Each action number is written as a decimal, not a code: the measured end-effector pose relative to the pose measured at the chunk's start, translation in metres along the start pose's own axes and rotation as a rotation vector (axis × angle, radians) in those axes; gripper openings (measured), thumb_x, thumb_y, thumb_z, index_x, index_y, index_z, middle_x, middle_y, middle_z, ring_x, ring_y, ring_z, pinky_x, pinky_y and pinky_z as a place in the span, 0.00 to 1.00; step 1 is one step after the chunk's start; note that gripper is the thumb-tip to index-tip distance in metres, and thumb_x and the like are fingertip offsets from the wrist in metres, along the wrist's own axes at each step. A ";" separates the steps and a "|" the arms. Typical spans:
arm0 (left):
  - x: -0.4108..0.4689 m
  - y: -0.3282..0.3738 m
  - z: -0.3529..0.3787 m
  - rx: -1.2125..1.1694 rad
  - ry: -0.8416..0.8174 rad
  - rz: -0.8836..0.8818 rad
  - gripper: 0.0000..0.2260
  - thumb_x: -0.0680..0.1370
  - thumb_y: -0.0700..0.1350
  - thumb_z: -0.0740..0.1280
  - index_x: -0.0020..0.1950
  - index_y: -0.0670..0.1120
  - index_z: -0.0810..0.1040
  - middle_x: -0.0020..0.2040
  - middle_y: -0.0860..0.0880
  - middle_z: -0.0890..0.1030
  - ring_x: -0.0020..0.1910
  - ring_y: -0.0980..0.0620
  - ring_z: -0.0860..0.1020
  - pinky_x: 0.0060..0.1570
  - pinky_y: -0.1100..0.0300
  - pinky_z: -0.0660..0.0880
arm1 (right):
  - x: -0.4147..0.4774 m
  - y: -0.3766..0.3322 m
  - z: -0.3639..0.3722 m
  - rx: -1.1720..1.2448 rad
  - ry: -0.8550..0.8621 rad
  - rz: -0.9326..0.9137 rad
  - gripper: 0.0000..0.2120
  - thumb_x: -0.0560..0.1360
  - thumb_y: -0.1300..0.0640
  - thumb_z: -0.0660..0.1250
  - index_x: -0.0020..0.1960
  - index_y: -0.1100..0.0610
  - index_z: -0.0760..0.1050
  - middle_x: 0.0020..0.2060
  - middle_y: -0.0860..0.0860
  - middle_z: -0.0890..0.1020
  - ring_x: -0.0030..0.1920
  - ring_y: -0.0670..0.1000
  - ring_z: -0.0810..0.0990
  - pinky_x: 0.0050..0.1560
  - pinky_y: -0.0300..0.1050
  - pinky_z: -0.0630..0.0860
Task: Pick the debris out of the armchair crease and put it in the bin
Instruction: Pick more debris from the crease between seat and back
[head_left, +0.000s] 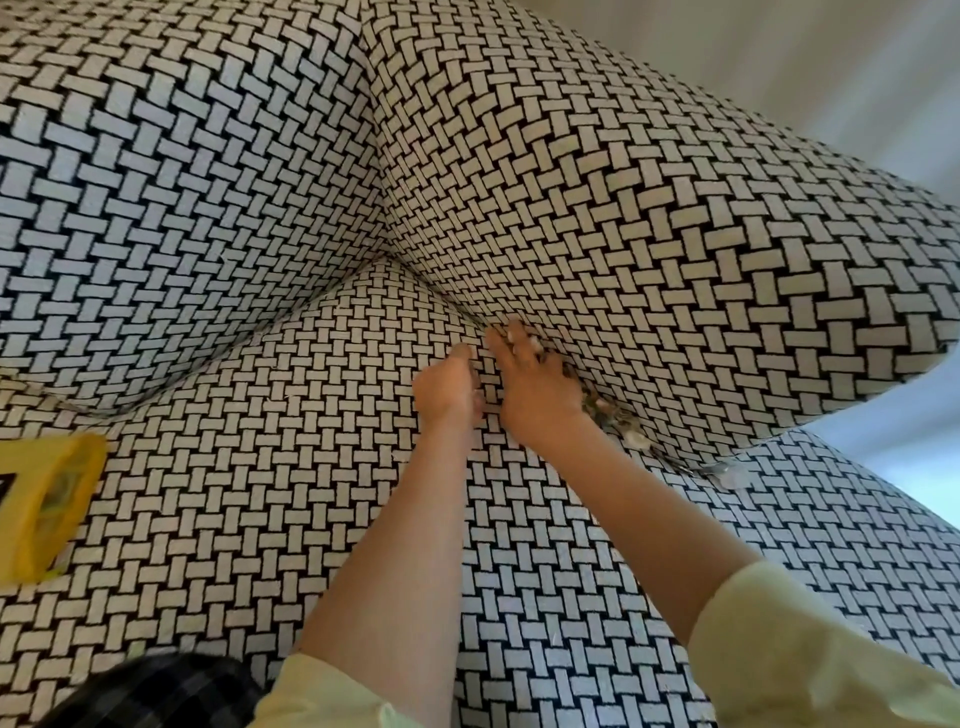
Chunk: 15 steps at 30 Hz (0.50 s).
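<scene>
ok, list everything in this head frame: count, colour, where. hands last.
armchair: one, black-and-white woven pattern, fills most of the view
debris: many small bits, whitish and brownish, in the crease between seat and chair arm, right of centre
bin: one, yellow, on the seat at the left edge
checked fabric: one patch, dark, bottom left; unclear what it is
sleeves: two, pale yellow, bottom edge
left hand: one, fingers curled, on the seat beside the crease
right hand: one, fingers in the crease among the debris; grip unclear
</scene>
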<state>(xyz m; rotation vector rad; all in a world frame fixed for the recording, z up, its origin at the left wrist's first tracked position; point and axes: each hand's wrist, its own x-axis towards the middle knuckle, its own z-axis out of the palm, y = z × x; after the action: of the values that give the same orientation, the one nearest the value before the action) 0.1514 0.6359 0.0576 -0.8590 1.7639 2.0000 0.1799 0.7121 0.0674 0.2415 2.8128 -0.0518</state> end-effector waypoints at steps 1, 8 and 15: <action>0.001 0.000 0.002 0.065 0.016 0.027 0.16 0.74 0.44 0.64 0.27 0.44 0.68 0.26 0.48 0.70 0.29 0.48 0.69 0.28 0.61 0.67 | 0.006 -0.003 -0.003 -0.009 -0.045 -0.006 0.39 0.76 0.59 0.60 0.75 0.49 0.37 0.75 0.49 0.38 0.71 0.64 0.54 0.63 0.60 0.69; 0.005 -0.002 -0.002 0.101 -0.098 -0.025 0.11 0.74 0.43 0.64 0.31 0.43 0.71 0.26 0.49 0.69 0.17 0.54 0.63 0.17 0.72 0.57 | 0.021 -0.006 0.002 -0.106 0.015 0.044 0.21 0.78 0.63 0.55 0.70 0.64 0.56 0.68 0.59 0.64 0.68 0.59 0.61 0.57 0.50 0.72; 0.000 0.001 -0.003 0.089 -0.149 -0.064 0.10 0.75 0.42 0.62 0.33 0.44 0.70 0.24 0.50 0.67 0.18 0.54 0.62 0.17 0.74 0.57 | 0.013 0.001 0.004 -0.249 0.113 -0.034 0.19 0.76 0.68 0.56 0.67 0.66 0.60 0.63 0.62 0.67 0.65 0.61 0.65 0.53 0.50 0.75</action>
<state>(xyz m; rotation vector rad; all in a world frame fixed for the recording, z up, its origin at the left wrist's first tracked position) 0.1508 0.6332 0.0584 -0.7095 1.7062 1.8787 0.1694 0.7147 0.0594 0.1426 2.8973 0.3116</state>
